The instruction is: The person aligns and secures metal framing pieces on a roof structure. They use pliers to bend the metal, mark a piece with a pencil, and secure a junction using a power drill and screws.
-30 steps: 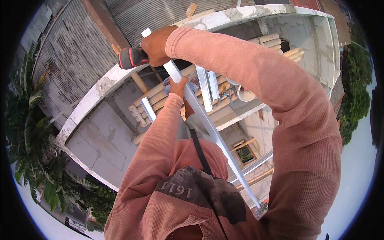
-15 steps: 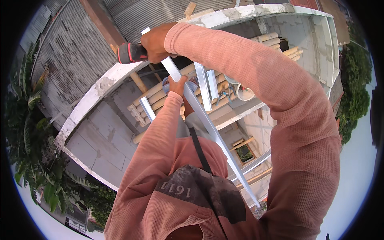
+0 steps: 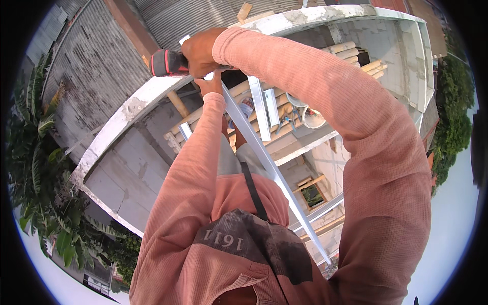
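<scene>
A black-and-red cordless drill (image 3: 168,63) is in my right hand (image 3: 201,52), fingers wrapped round it; its front end is hidden behind the hand. My left hand (image 3: 210,85) grips a long silver metal channel (image 3: 264,156) close below the right hand. That channel slants from the white wall top down past my body to the lower right. Two shorter metal channels, one long (image 3: 260,108) and one short (image 3: 271,107), lie on bamboo poles (image 3: 284,109) below. Another channel end (image 3: 185,130) shows left of my left forearm.
A white bucket (image 3: 312,118) and a clear tub (image 3: 246,108) stand on the bamboo. The white concrete wall top (image 3: 133,105) curves round me. Corrugated roofing (image 3: 101,56) with a brown beam (image 3: 129,28) lies beyond. A window opening (image 3: 312,195) shows lower down.
My left hand has slid up the channel, away from my body, and now sits right beside my right hand. The drill has shifted only slightly.
</scene>
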